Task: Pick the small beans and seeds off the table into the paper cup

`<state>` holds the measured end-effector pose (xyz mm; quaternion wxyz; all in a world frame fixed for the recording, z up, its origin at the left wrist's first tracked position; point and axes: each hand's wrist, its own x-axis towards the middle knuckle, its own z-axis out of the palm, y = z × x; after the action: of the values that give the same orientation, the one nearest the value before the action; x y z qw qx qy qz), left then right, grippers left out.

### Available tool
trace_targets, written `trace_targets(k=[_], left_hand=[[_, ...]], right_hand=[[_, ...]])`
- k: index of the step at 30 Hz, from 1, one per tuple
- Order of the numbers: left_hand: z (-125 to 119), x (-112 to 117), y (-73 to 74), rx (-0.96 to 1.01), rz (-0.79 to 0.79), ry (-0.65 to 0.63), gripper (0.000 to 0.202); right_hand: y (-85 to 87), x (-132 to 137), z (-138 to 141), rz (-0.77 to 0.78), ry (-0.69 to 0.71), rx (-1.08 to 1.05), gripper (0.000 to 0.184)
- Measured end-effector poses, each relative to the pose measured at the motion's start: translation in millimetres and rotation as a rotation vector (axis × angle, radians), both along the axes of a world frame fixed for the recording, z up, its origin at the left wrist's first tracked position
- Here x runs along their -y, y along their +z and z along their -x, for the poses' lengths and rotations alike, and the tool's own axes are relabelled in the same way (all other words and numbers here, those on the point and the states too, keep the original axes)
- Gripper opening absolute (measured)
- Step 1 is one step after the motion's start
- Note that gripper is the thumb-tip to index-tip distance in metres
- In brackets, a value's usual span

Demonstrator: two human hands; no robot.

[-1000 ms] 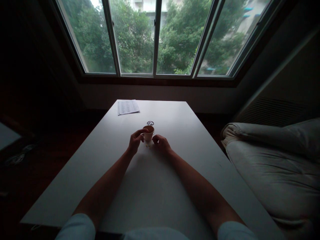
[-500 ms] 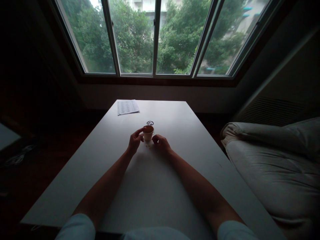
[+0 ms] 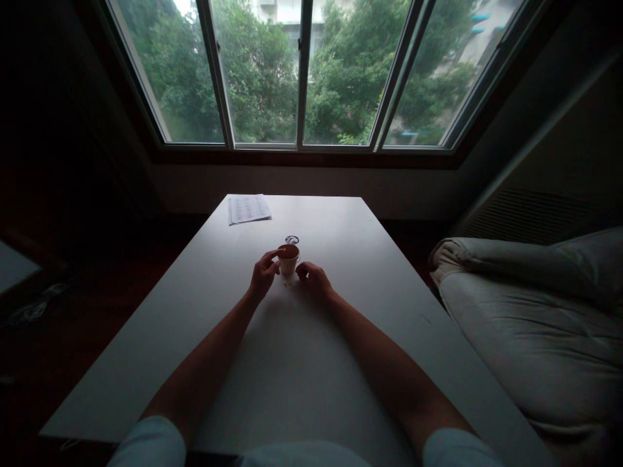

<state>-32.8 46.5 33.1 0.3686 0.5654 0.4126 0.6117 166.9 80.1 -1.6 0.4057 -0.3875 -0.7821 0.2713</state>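
A small white cup [image 3: 289, 261] with brown liquid stands on the white table [image 3: 302, 363], past its middle. My left hand [image 3: 263, 275] rests on the table to the cup's left, its thumb and forefinger touching the cup's rim and side. My right hand [image 3: 314, 280] lies curled on the table just right of the cup's base, fingers folded in; I cannot make out whether anything is in them. A tiny pale scrap [image 3: 288, 283] lies between the hands, below the cup.
A small dark round object [image 3: 292, 239] lies just behind the cup. A printed sheet of paper [image 3: 248, 208] sits at the table's far left corner. A grey cushioned sofa [image 3: 535, 311] stands to the right. A wide window [image 3: 302, 71] with trees outside is beyond the table.
The cup has tipped back slightly, from leaning toward me to standing nearly upright. Both hands stay in place.
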Motion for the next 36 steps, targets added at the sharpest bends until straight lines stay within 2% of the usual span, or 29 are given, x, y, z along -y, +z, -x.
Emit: trace_targets(k=[10,16,22,27,29,33,36], left_hand=[[1.1,-1.4,-3.4,-0.067,-0.046,-0.002,0.042],[-0.4,0.1,-1.7,-0.077,-0.024,0.011,0.041],[-0.6,4.6,1.5,-0.08,-0.015,0.08,0.038],[6.4,4.1,-2.7,-0.152,-0.003,0.286,0.028],[8.5,2.6,-5.7,-0.162,0.002,0.326,0.026],[11.2,-1.7,-13.7,-0.194,0.033,0.322,0.025],[14.6,-5.4,-20.9,-0.281,0.101,0.274,0.023]], right_hand=[[-1.9,-1.7,-0.4,-0.026,-0.006,-0.001,0.017],[1.8,1.6,-0.3,0.029,-0.022,-0.016,0.017],[-1.8,-1.8,0.1,0.051,-0.037,-0.041,0.019],[-10.5,-11.3,-2.6,0.104,-0.095,-0.129,0.023],[-11.9,-14.3,-4.6,0.133,-0.128,-0.169,0.023],[-10.3,-18.1,-7.5,0.216,-0.14,-0.287,0.027],[-8.0,-20.8,-8.0,0.307,-0.106,-0.444,0.03]])
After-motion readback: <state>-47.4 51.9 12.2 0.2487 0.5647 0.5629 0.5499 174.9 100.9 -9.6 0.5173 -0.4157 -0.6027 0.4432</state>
